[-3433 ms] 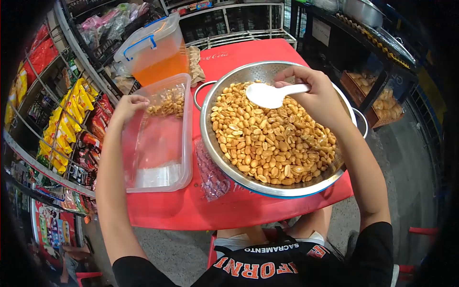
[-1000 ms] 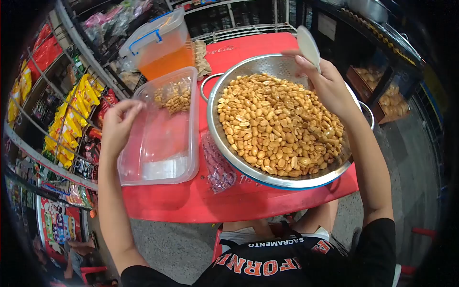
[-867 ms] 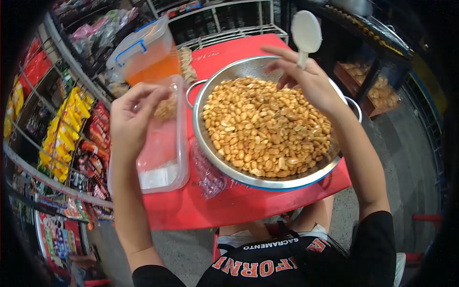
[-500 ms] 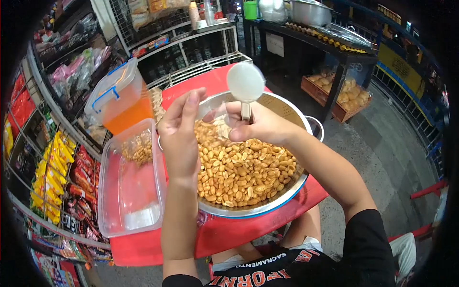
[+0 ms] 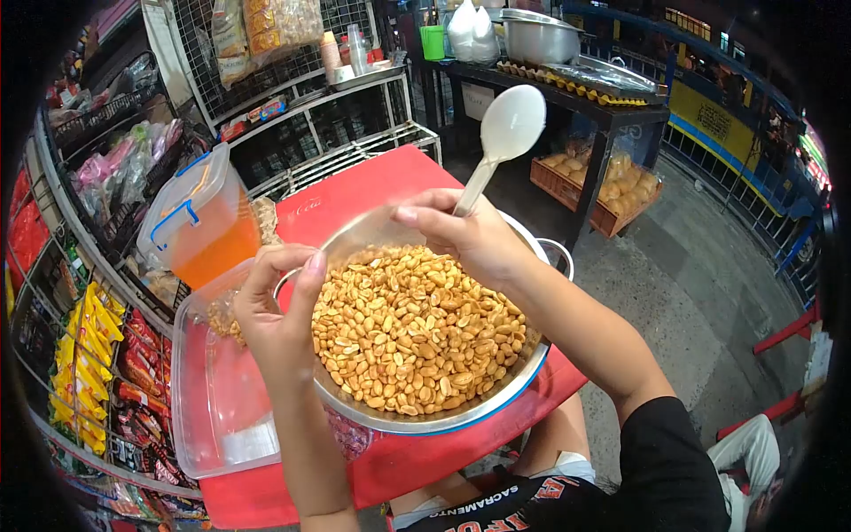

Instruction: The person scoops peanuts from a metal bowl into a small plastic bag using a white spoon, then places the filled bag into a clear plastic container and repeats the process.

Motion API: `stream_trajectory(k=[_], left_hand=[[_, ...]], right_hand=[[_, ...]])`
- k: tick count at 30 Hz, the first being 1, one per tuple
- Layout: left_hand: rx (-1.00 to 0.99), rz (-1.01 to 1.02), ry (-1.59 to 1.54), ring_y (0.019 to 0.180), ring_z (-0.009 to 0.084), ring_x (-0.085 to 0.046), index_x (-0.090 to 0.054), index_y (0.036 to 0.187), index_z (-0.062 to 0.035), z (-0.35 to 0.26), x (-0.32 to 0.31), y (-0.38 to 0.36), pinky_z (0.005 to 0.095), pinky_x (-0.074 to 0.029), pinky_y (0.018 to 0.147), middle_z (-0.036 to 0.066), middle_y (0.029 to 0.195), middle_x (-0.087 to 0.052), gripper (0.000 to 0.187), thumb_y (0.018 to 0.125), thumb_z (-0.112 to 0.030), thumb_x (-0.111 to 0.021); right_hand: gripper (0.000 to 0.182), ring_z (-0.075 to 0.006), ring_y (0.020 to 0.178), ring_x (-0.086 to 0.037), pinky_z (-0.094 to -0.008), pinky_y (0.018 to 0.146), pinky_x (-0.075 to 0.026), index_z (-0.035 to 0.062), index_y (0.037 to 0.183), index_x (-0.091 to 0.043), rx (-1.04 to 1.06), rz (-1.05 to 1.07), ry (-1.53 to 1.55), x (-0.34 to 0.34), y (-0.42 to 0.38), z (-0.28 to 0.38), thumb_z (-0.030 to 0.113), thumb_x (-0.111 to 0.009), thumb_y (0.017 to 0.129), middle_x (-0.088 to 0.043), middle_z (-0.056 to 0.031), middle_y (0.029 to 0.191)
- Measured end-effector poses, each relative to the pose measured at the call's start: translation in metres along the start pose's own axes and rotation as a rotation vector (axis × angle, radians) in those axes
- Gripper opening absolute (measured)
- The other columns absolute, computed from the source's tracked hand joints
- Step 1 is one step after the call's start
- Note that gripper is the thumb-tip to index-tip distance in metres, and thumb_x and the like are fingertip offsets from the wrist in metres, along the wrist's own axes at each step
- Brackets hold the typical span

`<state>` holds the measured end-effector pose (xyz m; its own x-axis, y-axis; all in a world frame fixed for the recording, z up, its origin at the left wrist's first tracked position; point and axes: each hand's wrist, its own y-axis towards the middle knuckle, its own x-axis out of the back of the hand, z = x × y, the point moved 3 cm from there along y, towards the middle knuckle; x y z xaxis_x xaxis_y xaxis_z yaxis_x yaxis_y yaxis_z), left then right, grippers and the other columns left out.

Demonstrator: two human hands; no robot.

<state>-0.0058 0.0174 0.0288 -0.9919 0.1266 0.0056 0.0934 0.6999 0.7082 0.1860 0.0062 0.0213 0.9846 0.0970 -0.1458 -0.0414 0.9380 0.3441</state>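
Observation:
A metal bowl (image 5: 523, 377) full of peanuts (image 5: 417, 328) stands on the red table. Over its right rear part, my right hand (image 5: 474, 235) grips the handle of a white spoon (image 5: 514, 122), whose bowl points up and away. My left hand (image 5: 279, 297) is at the bowl's left rim, thumb and forefinger pinched together. Whatever may be between those fingertips is too thin or clear to make out. Left of the bowl lies a clear plastic tub (image 5: 213, 390) with some peanuts at its far end.
A lidded container (image 5: 208, 222) with orange contents stands behind the tub. Snack racks (image 5: 89, 363) line the left side. A dark table (image 5: 612, 111) at the back holds a pot and trays, with a bread crate (image 5: 585, 191) below. A pale-trousered leg (image 5: 753, 452) shows at right.
My hands have moved apart, the left one lower and leftward. The spoon now tilts up to the right. The clear film and peanuts seen between my hands are no longer distinct. The view has shifted.

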Motion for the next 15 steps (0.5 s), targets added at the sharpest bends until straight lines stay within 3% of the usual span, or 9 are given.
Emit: stream_trajectory(k=[1,2,4,6,7,9,13,15], left_hand=[[0.0,-0.003,0.0,0.077,0.0114,-0.053,-0.059,0.075,-0.0016,0.001,0.004,0.001,0.0245,-0.039,0.076,0.004,0.077,-0.057,0.007,0.073,-0.006,-0.063],[0.098,0.024,0.003,0.08,0.0116,-0.053,-0.059,0.081,-0.0018,0.004,0.007,0.002,0.025,-0.039,0.078,0.004,0.08,-0.058,0.012,0.072,-0.008,-0.065],[0.196,0.048,0.003,0.083,0.0118,-0.053,-0.059,0.087,-0.002,0.003,0.005,0.003,0.0255,-0.039,0.08,0.005,0.084,-0.058,0.019,0.071,-0.009,-0.066],[0.031,-0.052,0.13,0.089,0.0131,-0.053,-0.057,0.101,-0.0025,-0.011,0.004,0.004,0.0271,-0.038,0.083,0.006,0.092,-0.058,0.038,0.067,-0.012,-0.071],[0.032,-0.053,0.132,0.089,0.0131,-0.053,-0.057,0.101,-0.0025,-0.012,0.005,0.003,0.0271,-0.038,0.083,0.006,0.092,-0.058,0.038,0.067,-0.012,-0.071],[-0.036,0.028,0.199,0.091,0.0155,-0.052,-0.053,0.112,-0.0047,-0.015,0.004,0.002,0.0287,-0.037,0.085,0.007,0.1,-0.057,0.055,0.063,-0.016,-0.074],[-0.095,0.176,0.378,0.088,0.0185,-0.054,-0.059,0.103,-0.0056,-0.008,-0.007,-0.004,0.0302,-0.039,0.082,0.008,0.095,-0.06,0.044,0.063,-0.015,-0.073],[-0.029,0.371,0.549,0.087,0.02,-0.054,-0.065,0.088,-0.0059,0.005,-0.013,-0.005,0.0312,-0.041,0.077,0.009,0.083,-0.062,0.026,0.064,-0.014,-0.071]], right_hand=[[0.017,-0.0023,0.058,-0.044,-0.0159,0.051,-0.031,0.0042,0.086,-0.063,-0.041,-0.033,0.116,0.001,0.0,-0.001,0.019,-0.063,0.078,-0.058,0.0018,0.069],[0.022,-0.0076,0.072,-0.056,-0.0217,0.066,-0.044,-0.0007,0.089,-0.063,-0.039,-0.051,0.071,0.0,0.0,0.0,0.018,-0.064,0.078,-0.063,-0.0043,0.081],[0.02,-0.007,0.071,-0.056,-0.0212,0.064,-0.043,-0.0003,0.088,-0.063,0.044,-0.012,-0.065,0.001,0.002,-0.002,0.017,-0.064,0.078,-0.063,-0.0034,0.079],[0.019,-0.0063,0.069,-0.055,-0.0207,0.062,-0.043,0.0,0.086,-0.064,0.127,0.026,-0.199,0.0,0.004,-0.006,0.017,-0.064,0.078,-0.063,-0.0026,0.077],[0.018,-0.0058,0.068,-0.054,-0.0205,0.061,-0.042,0.0005,0.085,-0.065,0.118,0.057,-0.193,-0.002,0.004,-0.01,0.016,-0.064,0.077,-0.062,-0.0022,0.074],[0.017,-0.0053,0.066,-0.053,-0.0204,0.06,-0.041,0.001,0.084,-0.065,0.108,0.092,-0.185,-0.005,0.004,-0.013,0.016,-0.065,0.076,-0.062,-0.0019,0.072],[0.016,-0.004,0.06,-0.051,-0.0205,0.054,-0.04,0.0012,0.082,-0.066,0.127,0.133,-0.34,-0.005,0.003,-0.016,0.015,-0.067,0.074,-0.061,-0.0008,0.065],[0.016,-0.0028,0.058,-0.049,-0.0197,0.052,-0.038,0.0017,0.079,-0.066,0.174,0.194,-0.352,-0.006,0.003,-0.017,0.016,-0.068,0.073,-0.061,-0.0001,0.065]])
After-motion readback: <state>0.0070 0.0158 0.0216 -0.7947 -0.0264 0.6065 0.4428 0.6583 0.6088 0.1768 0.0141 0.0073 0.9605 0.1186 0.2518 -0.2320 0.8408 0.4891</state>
